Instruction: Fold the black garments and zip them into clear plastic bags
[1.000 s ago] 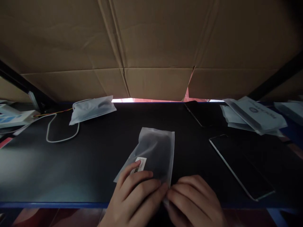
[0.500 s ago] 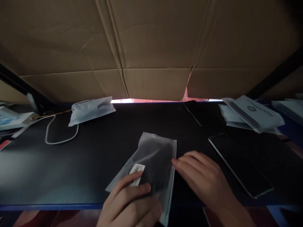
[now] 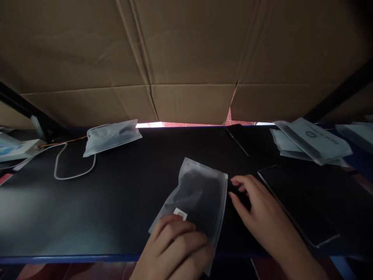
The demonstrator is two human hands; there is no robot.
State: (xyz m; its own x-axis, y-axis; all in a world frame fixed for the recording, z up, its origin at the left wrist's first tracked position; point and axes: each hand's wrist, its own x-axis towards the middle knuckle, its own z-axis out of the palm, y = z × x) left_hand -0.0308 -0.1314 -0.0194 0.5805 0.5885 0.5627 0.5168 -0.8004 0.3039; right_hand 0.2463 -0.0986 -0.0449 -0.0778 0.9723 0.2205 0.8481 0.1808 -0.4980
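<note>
A frosted plastic zip bag [image 3: 201, 190] lies slanted at the front of the black table, something dark showing through it. Over its lower part my left hand [image 3: 177, 249] is closed, fingers curled on the bag and partly covering a small white label [image 3: 180, 213]. Just right of the bag's top right corner, near the end of its zip edge, is my right hand [image 3: 256, 206]. Its thumb and fingers are apart with nothing between them. To the right of that hand lies a large dark phone-like slab [image 3: 300, 206] with a light rim.
A second frosted bag [image 3: 113, 136] and a white cable [image 3: 74, 177] lie at back left, near a white box [image 3: 26, 149]. A smaller dark phone [image 3: 240, 140] and several stacked frosted bags [image 3: 317, 142] are at back right. A cardboard sheet [image 3: 189, 58] stands behind the table.
The bag has shifted right and slightly up with my left hand. My right hand has come off the bag's edge, and its fingers have spread.
</note>
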